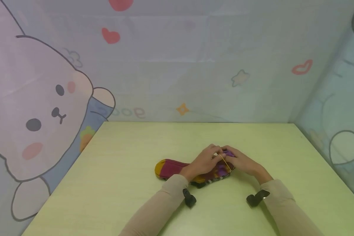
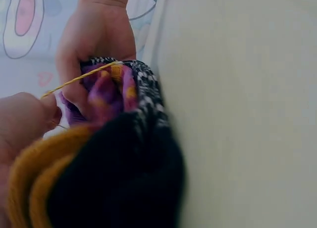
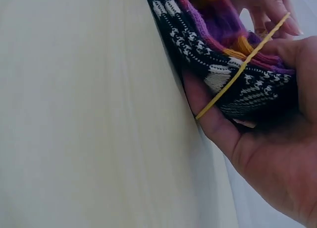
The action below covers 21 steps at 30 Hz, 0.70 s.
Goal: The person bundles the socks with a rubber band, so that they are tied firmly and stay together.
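Note:
A bundle of patterned socks [image 1: 174,168] lies near the middle of the table, maroon with a mustard toe, and purple-orange and black-and-white knit at the right end. My right hand [image 1: 244,161] grips that end, thumb on top and fingers beneath, as the right wrist view shows with the black-and-white sock [image 3: 218,79]. My left hand [image 1: 206,159] is over the bundle and pinches a thin yellow band [image 2: 79,79]. Taut, this band crosses the sock opening to a finger of my right hand. Whether it loops fully around the socks is hidden.
The pale yellow-green table [image 1: 121,144] extends around the bundle on all sides. Behind it hangs a cloth backdrop [image 1: 171,75] printed with cartoon figures, with another side at the right. A small black wrist camera [image 1: 189,198] sits on each sleeve.

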Tool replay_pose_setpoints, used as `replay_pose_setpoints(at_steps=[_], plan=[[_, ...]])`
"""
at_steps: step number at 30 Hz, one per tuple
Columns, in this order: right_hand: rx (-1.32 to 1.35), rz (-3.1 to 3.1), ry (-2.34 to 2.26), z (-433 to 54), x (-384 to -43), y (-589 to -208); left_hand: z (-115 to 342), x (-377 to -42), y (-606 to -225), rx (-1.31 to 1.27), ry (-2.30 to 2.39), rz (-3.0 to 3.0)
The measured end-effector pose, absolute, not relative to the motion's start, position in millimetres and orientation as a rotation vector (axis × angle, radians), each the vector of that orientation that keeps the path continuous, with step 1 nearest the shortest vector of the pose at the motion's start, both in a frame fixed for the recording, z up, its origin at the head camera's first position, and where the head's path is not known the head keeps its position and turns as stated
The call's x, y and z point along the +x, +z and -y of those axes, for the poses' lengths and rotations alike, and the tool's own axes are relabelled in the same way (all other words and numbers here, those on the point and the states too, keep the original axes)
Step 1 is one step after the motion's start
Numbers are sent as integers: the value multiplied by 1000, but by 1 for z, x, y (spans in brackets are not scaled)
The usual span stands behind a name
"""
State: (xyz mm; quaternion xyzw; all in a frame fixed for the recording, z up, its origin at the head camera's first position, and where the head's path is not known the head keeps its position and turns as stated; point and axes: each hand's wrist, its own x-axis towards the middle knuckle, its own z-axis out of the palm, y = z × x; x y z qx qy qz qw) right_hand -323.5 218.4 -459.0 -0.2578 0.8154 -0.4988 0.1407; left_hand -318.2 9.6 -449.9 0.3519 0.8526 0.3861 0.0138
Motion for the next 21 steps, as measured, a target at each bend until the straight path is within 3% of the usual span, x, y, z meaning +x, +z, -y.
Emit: replay_pose_setpoints(at_steps=[6, 14, 21], plan=[[-678, -2355, -1497, -218, -324, -458, -10, -317, -444, 1200, 905, -2774], [-608, -2445, -1511, -216, -323, -457, -15, -309, -442, 1001, 290, -2992], [-461, -2634, -1476, -210, -323, -451, -20, -310, -440, 978, 206, -3002]])
